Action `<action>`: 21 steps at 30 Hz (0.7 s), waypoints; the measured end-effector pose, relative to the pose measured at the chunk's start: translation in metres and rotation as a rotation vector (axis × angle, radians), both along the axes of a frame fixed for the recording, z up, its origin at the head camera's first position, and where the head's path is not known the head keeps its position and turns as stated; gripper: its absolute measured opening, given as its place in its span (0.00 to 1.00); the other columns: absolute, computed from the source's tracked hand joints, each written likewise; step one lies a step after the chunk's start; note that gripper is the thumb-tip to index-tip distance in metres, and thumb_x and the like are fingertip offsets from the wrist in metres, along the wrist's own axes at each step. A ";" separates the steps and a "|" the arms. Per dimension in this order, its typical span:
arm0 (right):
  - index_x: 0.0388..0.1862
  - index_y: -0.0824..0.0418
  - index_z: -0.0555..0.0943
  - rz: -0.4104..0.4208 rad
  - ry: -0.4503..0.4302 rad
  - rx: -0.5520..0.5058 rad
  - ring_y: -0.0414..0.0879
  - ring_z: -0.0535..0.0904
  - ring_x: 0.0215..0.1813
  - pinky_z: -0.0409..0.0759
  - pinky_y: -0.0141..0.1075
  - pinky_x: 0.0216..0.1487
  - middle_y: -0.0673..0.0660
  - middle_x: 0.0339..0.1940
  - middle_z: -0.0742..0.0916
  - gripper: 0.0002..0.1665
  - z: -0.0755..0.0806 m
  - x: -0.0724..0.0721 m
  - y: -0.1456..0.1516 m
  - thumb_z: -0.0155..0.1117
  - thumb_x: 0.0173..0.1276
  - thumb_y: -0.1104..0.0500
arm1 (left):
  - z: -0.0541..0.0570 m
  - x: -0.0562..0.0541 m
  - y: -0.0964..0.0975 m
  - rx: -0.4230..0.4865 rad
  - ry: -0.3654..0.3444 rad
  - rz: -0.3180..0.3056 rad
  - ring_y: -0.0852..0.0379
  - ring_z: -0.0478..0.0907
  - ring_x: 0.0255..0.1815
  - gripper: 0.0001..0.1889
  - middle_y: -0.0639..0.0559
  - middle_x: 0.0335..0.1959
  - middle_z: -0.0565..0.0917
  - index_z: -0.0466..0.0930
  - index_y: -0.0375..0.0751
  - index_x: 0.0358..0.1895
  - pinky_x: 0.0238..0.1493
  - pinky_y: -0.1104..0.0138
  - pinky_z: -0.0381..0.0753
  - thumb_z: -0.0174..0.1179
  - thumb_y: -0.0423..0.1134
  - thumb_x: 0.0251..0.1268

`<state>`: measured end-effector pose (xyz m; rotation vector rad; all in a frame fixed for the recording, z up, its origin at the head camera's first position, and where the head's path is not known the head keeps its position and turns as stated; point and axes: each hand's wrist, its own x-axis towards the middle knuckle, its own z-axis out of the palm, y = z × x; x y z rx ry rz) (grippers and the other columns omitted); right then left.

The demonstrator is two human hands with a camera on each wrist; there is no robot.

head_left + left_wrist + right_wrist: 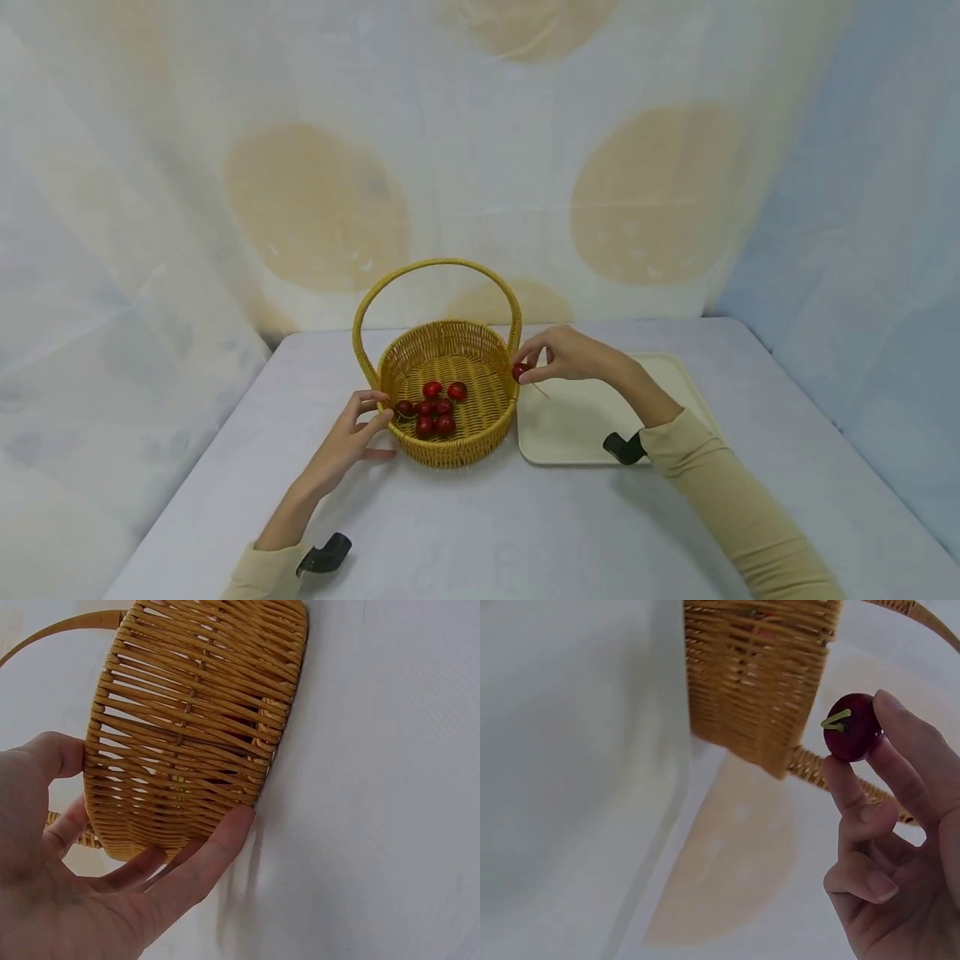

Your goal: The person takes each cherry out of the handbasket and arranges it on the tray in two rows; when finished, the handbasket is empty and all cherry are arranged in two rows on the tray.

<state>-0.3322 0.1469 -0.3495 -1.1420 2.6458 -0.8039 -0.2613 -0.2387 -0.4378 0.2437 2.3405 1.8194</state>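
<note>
A dark red cherry (853,727) with a green stem is pinched between the thumb and fingertips of my right hand (572,354), at the right rim of a yellow wicker basket (450,451). My left hand (348,435) holds the basket's left side, some fingers at the rim and others against the outer wall (180,742). Several red cherries (445,426) lie together on the basket floor, towards its front left. In the right wrist view, the held cherry (862,742) is apart from the basket wall (750,697).
A cream rectangular tray (562,446) lies right of the basket, partly under my right forearm. The tall arched handle (438,262) rises over the basket. A white cloth covers the table (480,533), and a curtain with pale orange circles (480,167) hangs behind.
</note>
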 end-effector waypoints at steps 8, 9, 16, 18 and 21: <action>0.50 0.56 0.85 -0.066 -0.007 -0.003 0.40 0.80 0.30 0.81 0.32 0.31 0.51 0.36 0.89 0.16 -0.021 -0.012 0.020 0.69 0.65 0.52 | -0.003 -0.001 0.000 0.011 0.009 -0.005 0.31 0.66 0.69 0.26 0.39 0.71 0.58 0.58 0.47 0.66 0.43 0.50 0.88 0.56 0.50 0.73; 0.50 0.56 0.85 -0.083 -0.008 -0.002 0.41 0.81 0.30 0.80 0.32 0.32 0.51 0.35 0.90 0.16 -0.025 -0.013 0.021 0.69 0.65 0.52 | -0.003 -0.001 0.000 0.012 0.009 -0.008 0.31 0.66 0.69 0.26 0.39 0.71 0.58 0.58 0.47 0.66 0.43 0.50 0.88 0.56 0.50 0.73; 0.49 0.58 0.86 -0.151 -0.017 -0.020 0.53 0.83 0.33 0.75 0.31 0.30 0.55 0.36 0.90 0.17 -0.048 -0.026 0.023 0.69 0.65 0.51 | -0.002 0.000 -0.001 0.014 0.007 -0.003 0.31 0.66 0.70 0.26 0.39 0.72 0.57 0.58 0.46 0.66 0.44 0.49 0.88 0.56 0.50 0.73; 0.49 0.59 0.86 -0.160 -0.012 -0.028 0.52 0.83 0.35 0.74 0.31 0.30 0.57 0.36 0.90 0.17 -0.052 -0.028 0.022 0.69 0.65 0.51 | -0.003 0.000 -0.002 0.010 0.006 -0.003 0.31 0.65 0.70 0.26 0.39 0.72 0.57 0.58 0.47 0.66 0.44 0.49 0.88 0.56 0.50 0.73; 0.47 0.60 0.86 -0.183 -0.003 -0.029 0.52 0.84 0.38 0.75 0.32 0.31 0.58 0.37 0.90 0.16 -0.054 -0.029 0.020 0.70 0.65 0.52 | -0.003 -0.001 -0.001 0.005 0.002 -0.006 0.31 0.65 0.70 0.26 0.39 0.72 0.57 0.58 0.48 0.66 0.43 0.50 0.88 0.56 0.50 0.72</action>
